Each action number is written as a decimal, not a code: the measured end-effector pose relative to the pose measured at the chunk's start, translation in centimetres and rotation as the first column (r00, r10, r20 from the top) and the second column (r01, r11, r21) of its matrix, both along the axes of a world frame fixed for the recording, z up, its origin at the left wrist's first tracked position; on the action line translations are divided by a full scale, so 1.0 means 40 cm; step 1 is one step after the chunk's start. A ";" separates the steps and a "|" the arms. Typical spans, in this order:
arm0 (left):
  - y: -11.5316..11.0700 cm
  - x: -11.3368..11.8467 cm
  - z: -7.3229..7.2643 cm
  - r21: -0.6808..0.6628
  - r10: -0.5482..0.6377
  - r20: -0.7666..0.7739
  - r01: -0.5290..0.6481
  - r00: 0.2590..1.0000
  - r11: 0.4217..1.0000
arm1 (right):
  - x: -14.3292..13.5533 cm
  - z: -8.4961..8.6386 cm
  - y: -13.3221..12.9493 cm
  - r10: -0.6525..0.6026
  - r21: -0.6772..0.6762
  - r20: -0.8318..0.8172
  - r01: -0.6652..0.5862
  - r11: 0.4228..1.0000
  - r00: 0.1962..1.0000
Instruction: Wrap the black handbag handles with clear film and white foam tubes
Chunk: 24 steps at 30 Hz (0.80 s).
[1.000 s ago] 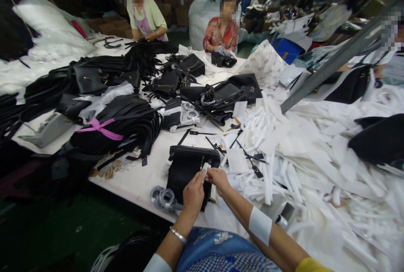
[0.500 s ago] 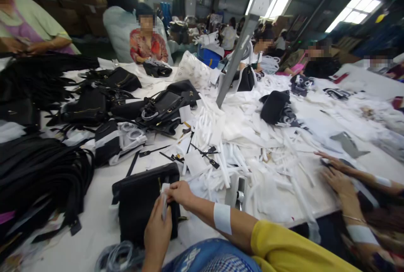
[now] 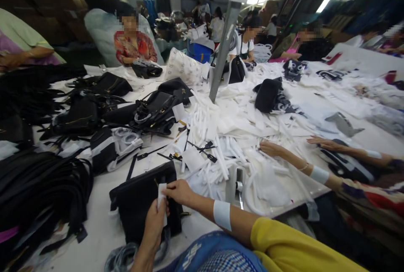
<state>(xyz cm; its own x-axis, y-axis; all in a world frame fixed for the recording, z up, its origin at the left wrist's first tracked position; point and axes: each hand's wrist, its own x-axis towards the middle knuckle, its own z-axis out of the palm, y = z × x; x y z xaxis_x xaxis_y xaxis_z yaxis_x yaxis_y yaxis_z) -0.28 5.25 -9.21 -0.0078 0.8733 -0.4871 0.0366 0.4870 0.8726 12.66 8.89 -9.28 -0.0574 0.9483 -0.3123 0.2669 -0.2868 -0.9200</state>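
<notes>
In front of me a black bag (image 3: 135, 209) lies on the white table, with gold-coloured metal on its right side. My left hand (image 3: 154, 221) is closed on a narrow white strip (image 3: 162, 196) over the bag's right part. The fingertips of my right hand (image 3: 178, 192) pinch the upper end of the same strip. Whether the strip is wrapped round something is hidden by my fingers. Below the bag, partly behind my left forearm, are coils of greyish plastic-wrapped cord or strap (image 3: 121, 257).
Black straps (image 3: 41, 192) are heaped at the left, with several black bags (image 3: 78, 114) behind. White strips and sheets (image 3: 205, 125) cover the middle, near a metal post (image 3: 222, 45) and a metal tape dispenser-like piece (image 3: 238, 186). A co-worker's hand (image 3: 271, 149) reaches in from the right.
The white strip now stands more upright and shows its broad side between my hands. At the right, one of the co-worker's hands has moved left to the white strips. My view has shifted slightly.
</notes>
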 end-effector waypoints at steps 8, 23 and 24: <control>-0.031 0.029 0.008 0.009 -0.016 -0.007 0.016 1.000 1.000 | 0.351 0.058 -0.264 -0.460 0.311 0.227 0.384 0.869 0.858; -0.029 0.015 -0.017 -0.022 -0.083 -0.081 0.081 0.993 0.996 | 0.467 0.005 -0.464 -0.810 -0.295 0.081 0.790 0.538 0.581; -0.028 0.012 -0.023 -0.026 -0.089 -0.090 0.087 0.992 0.996 | 0.465 0.013 -0.468 -0.834 -0.306 0.039 0.801 0.514 0.550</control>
